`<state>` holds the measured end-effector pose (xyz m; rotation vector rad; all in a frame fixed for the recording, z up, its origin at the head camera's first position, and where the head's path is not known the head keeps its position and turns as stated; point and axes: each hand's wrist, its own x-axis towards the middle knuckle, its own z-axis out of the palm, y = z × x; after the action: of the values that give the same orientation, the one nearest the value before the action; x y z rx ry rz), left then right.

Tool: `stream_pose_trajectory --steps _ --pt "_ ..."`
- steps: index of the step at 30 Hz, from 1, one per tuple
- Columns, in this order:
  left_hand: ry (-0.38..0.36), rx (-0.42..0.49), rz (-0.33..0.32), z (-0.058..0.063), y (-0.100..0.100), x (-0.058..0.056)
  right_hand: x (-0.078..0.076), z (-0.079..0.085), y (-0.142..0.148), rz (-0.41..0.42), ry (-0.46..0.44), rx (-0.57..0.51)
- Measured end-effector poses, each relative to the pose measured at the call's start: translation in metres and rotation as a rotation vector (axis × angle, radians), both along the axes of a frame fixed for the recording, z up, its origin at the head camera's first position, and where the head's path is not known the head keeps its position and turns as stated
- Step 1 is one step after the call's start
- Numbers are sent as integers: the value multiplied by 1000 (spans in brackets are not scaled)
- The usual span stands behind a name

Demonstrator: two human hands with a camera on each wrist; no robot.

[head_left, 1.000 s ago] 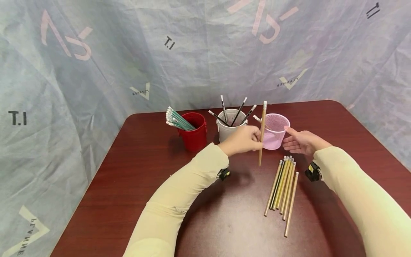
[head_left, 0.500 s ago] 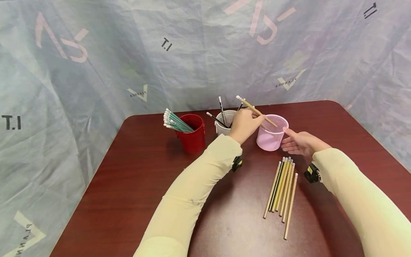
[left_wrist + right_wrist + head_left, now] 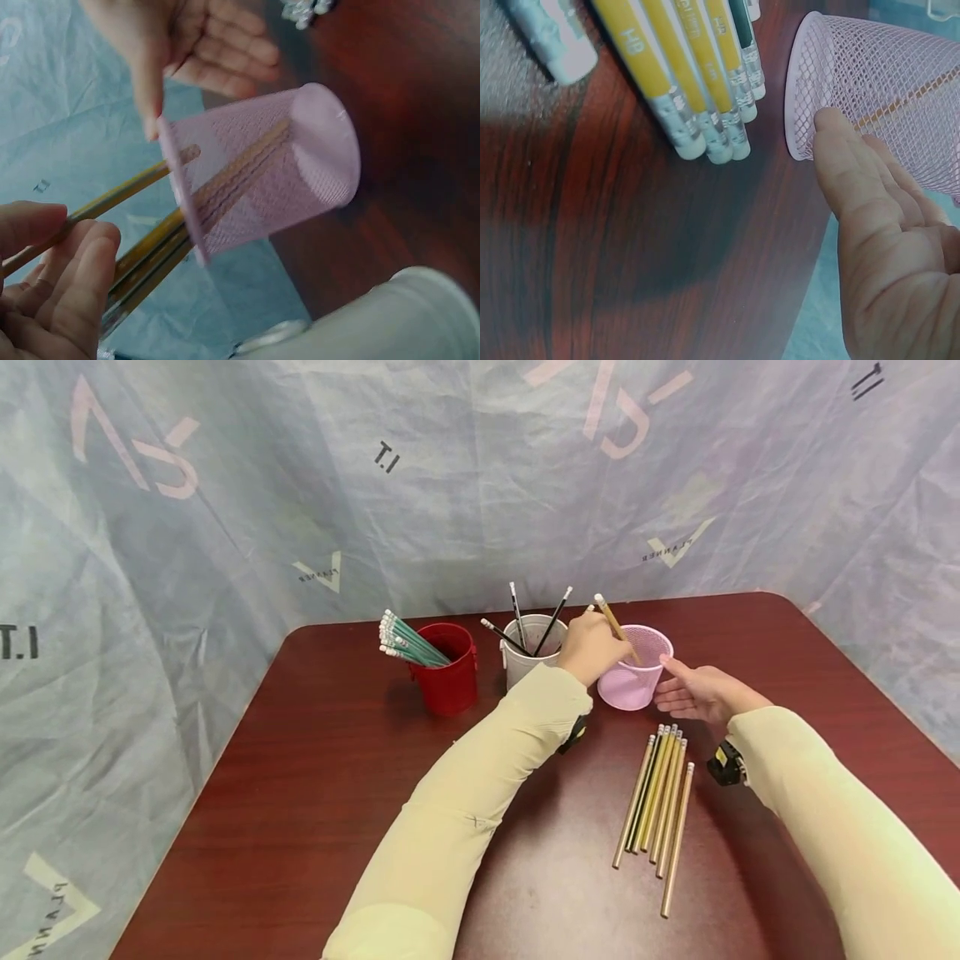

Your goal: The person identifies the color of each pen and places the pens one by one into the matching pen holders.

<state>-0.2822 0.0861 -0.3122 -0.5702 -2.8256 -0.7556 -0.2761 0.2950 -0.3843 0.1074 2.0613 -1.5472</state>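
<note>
My left hand pinches a yellow pencil between thumb and fingers. The pencil slants, eraser end up, with its lower end inside the mouth of the pink mesh cup. Other yellow pencils lean in that cup beneath it, seen in the left wrist view. My right hand is at the cup's right side, fingers extended and thumb at the rim. In front of the cup, several yellow pencils and a dark green one lie side by side as a loose row of pencils on the table.
Left of the pink cup stands a white bucket with black pencils poking out. Farther left, a red bucket holds a bunch of teal pencils. A grey printed cloth hangs behind the dark red table.
My left hand has moved right to the pink cup, and the pencil went from upright beside it to slanting into its mouth. My right hand has stayed at the cup.
</note>
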Motion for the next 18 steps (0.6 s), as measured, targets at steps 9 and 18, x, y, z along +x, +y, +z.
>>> stream_pose_trajectory --steps 9,18 --pt "-58 157 -19 -10 2 2 1 0 -1 -6 -2 7" --pt "-95 115 2 -11 1 1 1 1 -1 2 7 38"
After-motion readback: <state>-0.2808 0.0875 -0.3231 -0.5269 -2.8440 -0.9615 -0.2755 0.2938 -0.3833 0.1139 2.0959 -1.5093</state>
